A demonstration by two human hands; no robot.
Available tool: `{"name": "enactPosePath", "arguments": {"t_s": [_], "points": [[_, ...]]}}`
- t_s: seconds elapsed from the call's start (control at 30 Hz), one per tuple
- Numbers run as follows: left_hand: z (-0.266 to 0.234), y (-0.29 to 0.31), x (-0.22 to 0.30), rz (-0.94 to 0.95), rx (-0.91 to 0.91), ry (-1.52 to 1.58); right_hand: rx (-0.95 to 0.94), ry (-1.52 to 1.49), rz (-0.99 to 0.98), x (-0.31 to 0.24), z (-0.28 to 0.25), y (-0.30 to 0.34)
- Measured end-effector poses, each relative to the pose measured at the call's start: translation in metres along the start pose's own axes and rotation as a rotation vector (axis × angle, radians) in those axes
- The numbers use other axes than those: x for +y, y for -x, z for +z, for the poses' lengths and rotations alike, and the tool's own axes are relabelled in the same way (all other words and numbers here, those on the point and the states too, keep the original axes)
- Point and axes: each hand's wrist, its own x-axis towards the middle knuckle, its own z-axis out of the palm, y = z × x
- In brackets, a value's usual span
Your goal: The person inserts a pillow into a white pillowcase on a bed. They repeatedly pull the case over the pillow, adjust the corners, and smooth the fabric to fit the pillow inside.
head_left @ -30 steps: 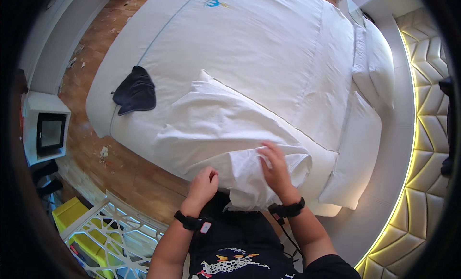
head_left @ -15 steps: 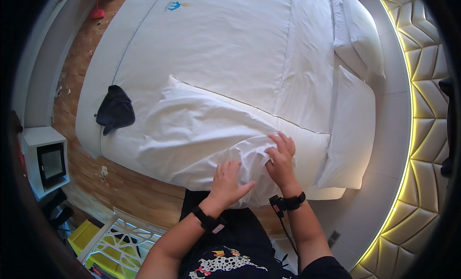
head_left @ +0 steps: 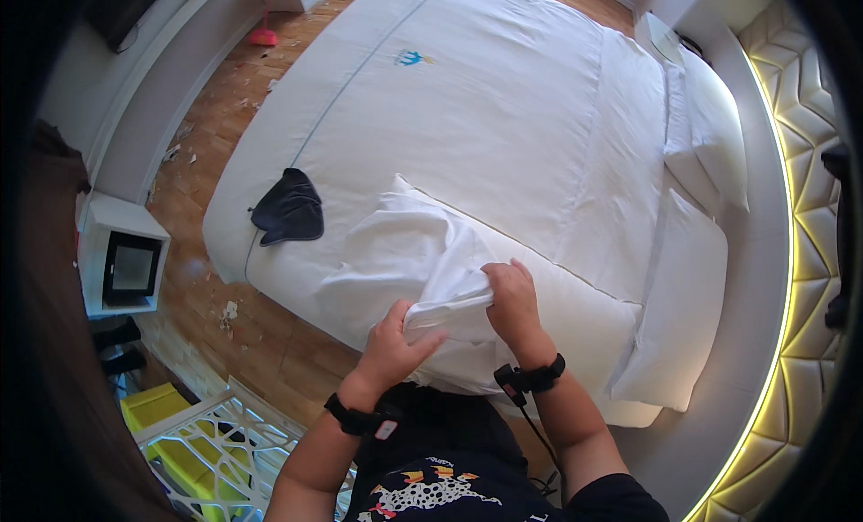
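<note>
A loose white cloth (head_left: 404,243) lies crumpled on the near side of the bed (head_left: 503,117), with a folded edge raised toward me. My right hand (head_left: 517,306) grips that edge, its fingers curled over the fabric. At the other end of the edge, my left hand (head_left: 391,347) has its fingers around the cloth, while its thumb sticks out to the right. Fabric between the two hands is lifted in a taut fold. Whether the cloth is a pillowcase or part of a larger cover cannot be made out.
On the bed's left side lies a dark cloth (head_left: 289,207). White pillows (head_left: 674,297) rest at the right, near a lit padded headboard (head_left: 809,279). A white cabinet (head_left: 130,203), a lattice stand (head_left: 216,441) and a yellow box (head_left: 153,405) are at the left. Scraps litter the wooden floor (head_left: 270,342).
My hands have closed on the cloth and lifted its edge into a fold; earlier the left hand lay spread on it. The view has shifted, so the bed appears farther right and lower.
</note>
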Motion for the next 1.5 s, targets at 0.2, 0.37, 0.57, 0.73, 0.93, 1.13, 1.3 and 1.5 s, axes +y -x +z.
{"name": "enactPosePath", "arguments": {"t_s": [0.2,0.37,0.57,0.73,0.93,1.13,1.3,1.5], "points": [[-0.027,-0.001,-0.061,0.122,0.282,-0.417,-0.08,-0.247,-0.082,-0.056,-0.014,-0.008],[-0.023,0.003,-0.041,0.085,0.262,0.023,-0.203,-0.064,0.013,-0.049,-0.003,-0.012],[-0.035,-0.01,-0.048,0.007,0.145,-0.434,0.094,-0.471,0.031,-0.034,0.021,-0.025],[-0.05,-0.057,-0.103,0.343,0.446,-0.31,-0.095,-0.331,0.034,-0.072,0.035,-0.036],[-0.072,-0.085,-0.085,0.093,0.066,-0.092,-0.277,-0.102,0.422,-0.065,0.09,-0.073],[-0.082,-0.137,-0.139,0.292,0.275,-0.315,0.124,-0.16,0.065,-0.063,0.115,-0.113],[-0.084,-0.146,-0.135,0.061,0.307,0.15,-0.251,-0.205,0.364,-0.082,0.127,-0.112],[-0.089,-0.139,-0.131,0.242,0.243,-0.184,0.061,-0.153,0.247,-0.057,0.132,-0.118]]}}
